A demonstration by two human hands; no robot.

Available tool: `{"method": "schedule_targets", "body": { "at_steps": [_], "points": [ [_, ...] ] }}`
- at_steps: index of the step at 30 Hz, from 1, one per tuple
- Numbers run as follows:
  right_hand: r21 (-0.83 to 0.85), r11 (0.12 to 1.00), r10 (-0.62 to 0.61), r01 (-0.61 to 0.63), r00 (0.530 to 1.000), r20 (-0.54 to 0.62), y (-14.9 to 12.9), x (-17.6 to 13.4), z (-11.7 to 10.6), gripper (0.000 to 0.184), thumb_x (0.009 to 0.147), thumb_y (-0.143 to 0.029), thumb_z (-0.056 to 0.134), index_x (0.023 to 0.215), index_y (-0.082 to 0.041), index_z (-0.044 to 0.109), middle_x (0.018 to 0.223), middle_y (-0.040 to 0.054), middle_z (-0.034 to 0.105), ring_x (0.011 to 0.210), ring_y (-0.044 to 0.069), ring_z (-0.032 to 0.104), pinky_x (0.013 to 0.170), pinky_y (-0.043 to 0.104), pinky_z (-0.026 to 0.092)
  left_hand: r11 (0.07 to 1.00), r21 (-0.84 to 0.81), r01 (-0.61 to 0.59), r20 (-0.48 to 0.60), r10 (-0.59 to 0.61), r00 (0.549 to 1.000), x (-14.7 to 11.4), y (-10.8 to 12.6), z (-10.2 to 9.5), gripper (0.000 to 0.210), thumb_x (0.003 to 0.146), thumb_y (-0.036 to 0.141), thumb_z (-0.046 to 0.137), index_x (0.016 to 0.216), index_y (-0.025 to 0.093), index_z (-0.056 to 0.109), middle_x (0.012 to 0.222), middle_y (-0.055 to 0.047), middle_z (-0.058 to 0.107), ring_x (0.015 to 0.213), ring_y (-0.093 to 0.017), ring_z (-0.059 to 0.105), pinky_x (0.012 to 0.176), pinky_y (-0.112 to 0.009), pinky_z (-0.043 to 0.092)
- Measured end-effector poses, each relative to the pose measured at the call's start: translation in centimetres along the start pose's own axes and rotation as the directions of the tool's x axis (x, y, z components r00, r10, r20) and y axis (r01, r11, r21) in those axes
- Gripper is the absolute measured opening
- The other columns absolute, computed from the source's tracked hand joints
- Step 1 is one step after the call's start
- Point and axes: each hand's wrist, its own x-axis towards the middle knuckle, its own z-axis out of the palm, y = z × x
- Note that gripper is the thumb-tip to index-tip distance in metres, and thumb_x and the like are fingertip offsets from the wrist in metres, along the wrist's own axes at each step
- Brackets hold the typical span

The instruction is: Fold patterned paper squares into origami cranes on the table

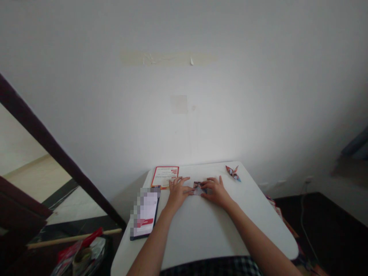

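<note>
A small piece of folded patterned paper (197, 188) lies on the white table between my two hands. My left hand (177, 191) holds the paper's left edge with thumb and forefinger, while its other fingers stretch forward. From the other side, my right hand (216, 191) has its fingertips on the paper's right part and covers some of it. Farther right, near the back corner, sits a folded paper figure (233, 173) with pointed ends, in red and blue print.
A red-bordered printed sheet (165, 176) lies at the table's back left. In front of it is a tablet or phone (147, 214) with its screen lit, partly pixelated. The wall (184, 134) rises behind the white table (201, 230). A bag of items (83, 257) stands lower left.
</note>
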Motion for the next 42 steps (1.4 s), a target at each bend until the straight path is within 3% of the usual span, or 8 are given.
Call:
{"method": "schedule_targets", "body": {
  "at_steps": [5, 11, 22, 26, 30, 38, 42],
  "points": [
    [-0.008, 1.0, -0.001, 0.001, 1.0, -0.01, -0.3, -0.1, -0.1, 0.03, 0.078, -0.043, 0.07, 0.106, -0.033, 0.07, 0.124, 0.0019, 0.067, 0.129, 0.029, 0.046, 0.112, 0.07, -0.002, 1.0, 0.006, -0.004, -0.012, 0.004, 1.0, 0.0, -0.1, 0.3, 0.015, 0.082, 0.035, 0.069, 0.09, 0.046, 0.076, 0.14, 0.008, 0.056, 0.134, -0.03, 0.035, 0.113, -0.069, 0.007],
    [-0.005, 1.0, -0.004, 0.004, 1.0, -0.022, -0.5, -0.2, -0.1, 0.034, 0.076, -0.049, 0.071, 0.106, -0.032, 0.07, 0.124, 0.003, 0.067, 0.129, 0.03, 0.045, 0.112, 0.07, -0.002, 1.0, 0.001, -0.017, -0.017, 0.017, 1.0, -0.1, 0.4, 0.3, 0.013, 0.086, 0.038, 0.064, 0.089, 0.036, 0.076, 0.14, 0.003, 0.055, 0.134, -0.029, 0.036, 0.113, -0.069, 0.01],
    [0.011, 1.0, -0.027, 0.027, 0.998, -0.05, -0.4, 0.1, 0.5, 0.024, 0.084, -0.048, 0.065, 0.099, -0.031, 0.071, 0.12, 0.0025, 0.069, 0.127, 0.027, 0.048, 0.112, 0.069, 0.001, 1.0, -0.013, -0.008, -0.094, 0.007, 0.996, -0.1, 1.7, 1.2, 0.013, 0.09, 0.028, 0.057, 0.093, 0.026, 0.07, 0.136, -0.003, 0.057, 0.13, -0.026, 0.041, 0.113, -0.063, 0.018],
    [0.05, 0.999, -0.016, 0.017, 1.0, -0.022, -0.1, 0.1, 0.5, 0.021, 0.087, -0.046, 0.062, 0.099, -0.032, 0.071, 0.121, 0.0029, 0.068, 0.128, 0.028, 0.047, 0.111, 0.071, 0.002, 0.998, -0.062, -0.018, -0.094, 0.012, 0.995, 0.1, 1.3, 0.6, 0.016, 0.09, 0.034, 0.057, 0.094, 0.029, 0.071, 0.136, -0.002, 0.057, 0.129, -0.025, 0.042, 0.113, -0.062, 0.02],
    [0.081, 0.997, 0.001, -0.001, 1.0, 0.0, -0.1, 0.1, 0.3, 0.021, 0.087, -0.044, 0.062, 0.1, -0.03, 0.071, 0.123, 0.0035, 0.067, 0.13, 0.029, 0.046, 0.111, 0.07, 0.002, 0.995, -0.087, -0.049, -0.051, 0.044, 0.998, 0.2, 0.6, 0.1, 0.018, 0.08, 0.038, 0.072, 0.098, 0.036, 0.074, 0.139, 0.0, 0.054, 0.131, -0.027, 0.04, 0.113, -0.06, 0.021],
    [0.1, 0.995, -0.002, 0.0, 1.0, 0.026, -0.2, 0.1, 0.1, 0.018, 0.088, -0.042, 0.06, 0.088, -0.028, 0.071, 0.122, 0.0021, 0.068, 0.13, 0.027, 0.045, 0.112, 0.068, 0.003, 0.995, -0.098, 0.02, -0.06, -0.026, 0.998, 0.4, 1.4, 0.6, 0.005, 0.079, 0.032, 0.072, 0.081, 0.028, 0.074, 0.137, -0.002, 0.057, 0.132, -0.028, 0.04, 0.111, -0.07, 0.011],
    [0.04, 0.999, -0.003, 0.003, 1.0, -0.015, -0.2, 0.0, -0.2, 0.013, 0.085, -0.04, 0.065, 0.089, -0.029, 0.07, 0.12, 0.0007, 0.068, 0.126, 0.026, 0.048, 0.113, 0.065, 0.005, 0.994, -0.104, 0.02, -0.054, -0.025, 0.998, 0.2, 1.6, 0.5, 0.007, 0.079, 0.031, 0.071, 0.074, 0.026, 0.073, 0.138, -0.001, 0.056, 0.133, -0.028, 0.039, 0.112, -0.069, 0.012]
  ]
}}
